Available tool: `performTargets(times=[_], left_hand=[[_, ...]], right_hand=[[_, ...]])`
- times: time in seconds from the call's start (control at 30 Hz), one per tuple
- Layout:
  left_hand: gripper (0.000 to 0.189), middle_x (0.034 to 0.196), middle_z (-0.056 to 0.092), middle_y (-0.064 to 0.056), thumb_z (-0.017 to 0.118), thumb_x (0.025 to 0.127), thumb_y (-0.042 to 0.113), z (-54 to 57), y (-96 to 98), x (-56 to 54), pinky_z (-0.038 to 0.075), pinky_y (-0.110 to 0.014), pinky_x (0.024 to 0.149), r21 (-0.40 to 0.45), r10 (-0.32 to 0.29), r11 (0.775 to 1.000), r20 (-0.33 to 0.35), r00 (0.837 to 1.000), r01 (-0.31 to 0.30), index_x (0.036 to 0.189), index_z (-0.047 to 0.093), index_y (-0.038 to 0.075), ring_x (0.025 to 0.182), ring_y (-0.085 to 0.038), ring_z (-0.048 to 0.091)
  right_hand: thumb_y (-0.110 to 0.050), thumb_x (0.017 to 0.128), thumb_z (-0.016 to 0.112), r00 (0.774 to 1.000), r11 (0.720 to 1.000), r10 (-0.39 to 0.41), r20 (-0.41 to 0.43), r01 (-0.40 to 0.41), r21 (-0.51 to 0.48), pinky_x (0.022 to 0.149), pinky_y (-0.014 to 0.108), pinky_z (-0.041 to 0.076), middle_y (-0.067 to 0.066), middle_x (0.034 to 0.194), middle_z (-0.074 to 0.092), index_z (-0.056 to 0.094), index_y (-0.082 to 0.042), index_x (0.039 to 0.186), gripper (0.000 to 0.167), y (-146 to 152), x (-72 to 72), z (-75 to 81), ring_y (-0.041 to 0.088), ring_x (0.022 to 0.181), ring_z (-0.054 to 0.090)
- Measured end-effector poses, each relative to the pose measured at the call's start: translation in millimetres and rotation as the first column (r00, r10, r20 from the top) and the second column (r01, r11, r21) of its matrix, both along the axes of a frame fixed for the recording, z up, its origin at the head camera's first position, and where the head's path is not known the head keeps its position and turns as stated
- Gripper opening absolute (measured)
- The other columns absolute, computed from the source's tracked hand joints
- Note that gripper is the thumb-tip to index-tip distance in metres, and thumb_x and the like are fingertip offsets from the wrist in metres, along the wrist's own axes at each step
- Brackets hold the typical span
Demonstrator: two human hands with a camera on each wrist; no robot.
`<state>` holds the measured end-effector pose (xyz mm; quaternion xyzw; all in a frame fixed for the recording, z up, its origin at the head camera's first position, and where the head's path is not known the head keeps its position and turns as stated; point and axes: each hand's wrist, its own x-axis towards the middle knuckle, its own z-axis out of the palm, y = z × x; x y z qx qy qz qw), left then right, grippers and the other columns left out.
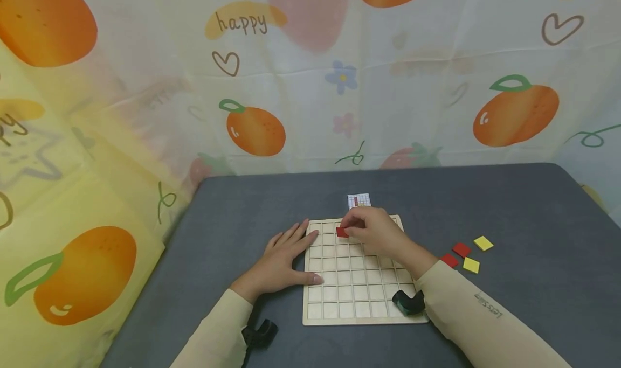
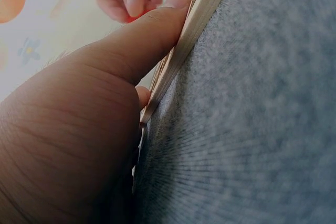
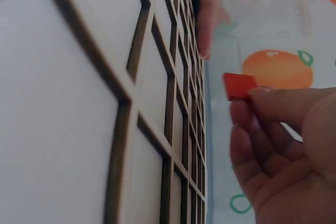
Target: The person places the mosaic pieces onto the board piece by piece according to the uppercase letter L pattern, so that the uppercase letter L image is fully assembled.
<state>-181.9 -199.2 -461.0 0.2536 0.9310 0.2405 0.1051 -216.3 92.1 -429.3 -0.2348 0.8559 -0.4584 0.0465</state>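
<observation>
A pale wooden grid board lies on the grey table. My right hand is over its far rows and pinches a red square tile between thumb and fingers. In the right wrist view the red tile sticks out past the fingertips, held just off the grid. Along the board's left edge my left hand is spread, thumb and fingertips resting on the rim. The left wrist view shows that thumb lying over the board's wooden side.
Right of the board lie two red tiles and two yellow tiles, one red partly behind the right sleeve. A small card with a printed grid sits beyond the far edge. A fruit-patterned cloth hangs behind the table.
</observation>
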Motion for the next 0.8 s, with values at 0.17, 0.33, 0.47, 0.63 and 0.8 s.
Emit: performTargets(times=[0.17, 0.33, 0.47, 0.63, 0.8], left_hand=[[0.11, 0.182, 0.008, 0.0, 0.077, 0.088, 0.075, 0.7, 0.7, 0.1, 0.003, -0.062, 0.126, 0.005, 0.002, 1.0, -0.004, 1.0, -0.002, 0.174, 0.032, 0.025, 0.166, -0.027, 0.003], [0.109, 0.181, 0.008, 0.0, 0.077, 0.088, 0.076, 0.8, 0.5, 0.4, 0.003, -0.062, 0.126, 0.012, 0.002, 1.0, -0.003, 1.0, -0.001, 0.174, 0.033, 0.024, 0.166, -0.028, 0.003], [0.109, 0.181, 0.008, 0.0, 0.077, 0.089, 0.076, -1.2, 0.1, 0.0, 0.002, -0.063, 0.126, 0.009, 0.002, 1.0, -0.004, 1.0, -0.002, 0.174, 0.033, 0.024, 0.166, -0.027, 0.003], [0.11, 0.182, 0.007, 0.0, 0.077, 0.089, 0.075, -1.6, -0.5, 0.5, 0.002, -0.062, 0.126, 0.003, -0.001, 1.0, -0.002, 1.0, 0.001, 0.174, 0.031, 0.024, 0.166, -0.026, 0.002], [0.109, 0.182, 0.008, -0.001, 0.077, 0.089, 0.075, 0.2, 0.5, 1.2, 0.003, -0.064, 0.126, 0.016, -0.001, 1.0, -0.001, 1.0, 0.001, 0.174, 0.033, 0.023, 0.166, -0.028, 0.003]], right_hand=[[-0.005, 0.103, 0.076, 1.0, 0.997, 0.001, 0.02, -0.003, 0.071, 0.09, 0.043, 0.056, -0.008, 0.096, 0.074, 0.079, -0.014, 0.103, 0.009, -2.3, -3.9, -6.5, 0.013, 0.092, 0.069], [-0.005, 0.103, 0.076, 1.0, 0.994, 0.0, 0.021, -0.002, 0.113, 0.089, 0.043, 0.056, -0.007, 0.096, 0.075, 0.08, -0.014, 0.105, 0.011, -2.8, -3.8, -9.4, 0.012, 0.093, 0.069], [-0.003, 0.103, 0.075, 1.0, 0.993, 0.018, 0.025, -0.021, 0.119, 0.088, 0.042, 0.056, -0.002, 0.103, 0.073, 0.082, -0.012, 0.107, 0.011, -3.1, -4.5, -11.1, 0.015, 0.093, 0.068], [-0.007, 0.102, 0.077, 0.999, 0.987, 0.042, 0.032, -0.047, 0.153, 0.087, 0.041, 0.053, -0.001, 0.106, 0.067, 0.085, -0.01, 0.109, 0.011, -2.0, -5.6, -12.5, 0.017, 0.094, 0.063], [-0.013, 0.104, 0.076, 0.996, 0.986, 0.061, 0.058, -0.07, 0.152, 0.086, 0.042, 0.05, -0.003, 0.104, 0.066, 0.085, -0.012, 0.112, 0.012, 0.7, -6.0, -12.9, 0.017, 0.092, 0.059]])
